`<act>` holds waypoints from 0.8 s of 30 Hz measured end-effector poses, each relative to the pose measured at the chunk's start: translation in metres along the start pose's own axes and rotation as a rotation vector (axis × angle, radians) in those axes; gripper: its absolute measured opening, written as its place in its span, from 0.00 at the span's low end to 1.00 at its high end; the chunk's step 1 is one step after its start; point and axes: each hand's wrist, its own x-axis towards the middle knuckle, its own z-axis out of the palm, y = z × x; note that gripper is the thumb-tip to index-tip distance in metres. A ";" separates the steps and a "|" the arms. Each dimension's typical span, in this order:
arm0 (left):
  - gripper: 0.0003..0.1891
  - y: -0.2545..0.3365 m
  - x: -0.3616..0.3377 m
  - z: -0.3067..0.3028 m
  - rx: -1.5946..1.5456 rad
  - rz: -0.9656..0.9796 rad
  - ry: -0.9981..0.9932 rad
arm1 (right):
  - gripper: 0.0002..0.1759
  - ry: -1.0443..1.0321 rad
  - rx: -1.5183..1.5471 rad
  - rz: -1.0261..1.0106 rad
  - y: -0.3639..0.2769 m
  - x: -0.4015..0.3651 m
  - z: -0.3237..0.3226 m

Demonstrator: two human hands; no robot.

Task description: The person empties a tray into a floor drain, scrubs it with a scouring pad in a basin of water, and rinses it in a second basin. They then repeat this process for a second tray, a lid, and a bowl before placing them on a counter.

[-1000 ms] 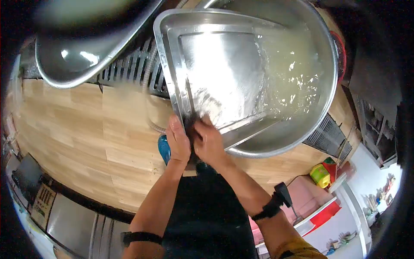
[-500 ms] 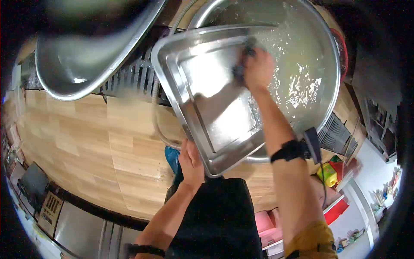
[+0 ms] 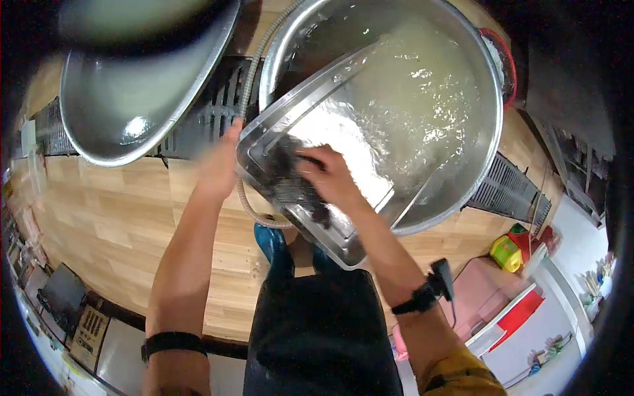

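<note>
A shallow rectangular metal tray [image 3: 345,247] is tilted over the large round metal basin [image 3: 494,132], its far part dipping into cloudy water [image 3: 422,86]. My left hand [image 3: 221,162], blurred, is at the tray's left corner; its fingers are partly hidden behind the rim. Inside the tray, near that same corner, my right hand [image 3: 330,177] is closed on a dark scouring pad [image 3: 290,171]. The pad is smeared by motion, so its exact shape does not show.
At the upper left stands another metal basin [image 3: 105,155]. A flexible hose [image 3: 247,86] runs between the basins and down to the wood-look floor [image 3: 119,204]. Floor grates [image 3: 505,188] lie beside the basins. A red basket [image 3: 505,66] is behind on the right, a yellow bottle [image 3: 506,254] lower right.
The tray has turned and dipped further into the water. My left hand has moved up from its near edge to the left corner. My right hand has moved the pad left and nearer.
</note>
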 end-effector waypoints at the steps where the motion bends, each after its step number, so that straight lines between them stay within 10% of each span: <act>1: 0.29 -0.008 0.005 -0.004 0.004 -0.031 0.026 | 0.16 0.072 -0.031 -0.067 -0.016 0.009 0.021; 6: 0.24 -0.008 -0.017 0.012 -0.081 -0.126 0.096 | 0.07 0.324 -0.473 -0.021 -0.062 0.031 0.084; 12: 0.26 -0.012 -0.024 0.022 -0.106 -0.093 0.064 | 0.11 -0.448 0.504 0.203 -0.024 0.036 0.050; 15: 0.33 -0.024 -0.022 0.012 -0.060 -0.054 -0.030 | 0.17 -0.583 0.504 0.146 -0.010 0.034 0.012; 18: 0.34 -0.027 -0.021 0.012 0.033 0.004 0.005 | 0.16 -0.308 0.650 0.309 0.034 0.023 -0.068; 21: 0.31 -0.041 -0.015 0.006 0.179 0.115 0.190 | 0.11 0.429 0.524 0.627 0.062 0.010 -0.157; 24: 0.29 -0.046 -0.012 -0.001 0.237 0.102 0.200 | 0.14 0.756 0.309 0.462 0.229 0.017 -0.238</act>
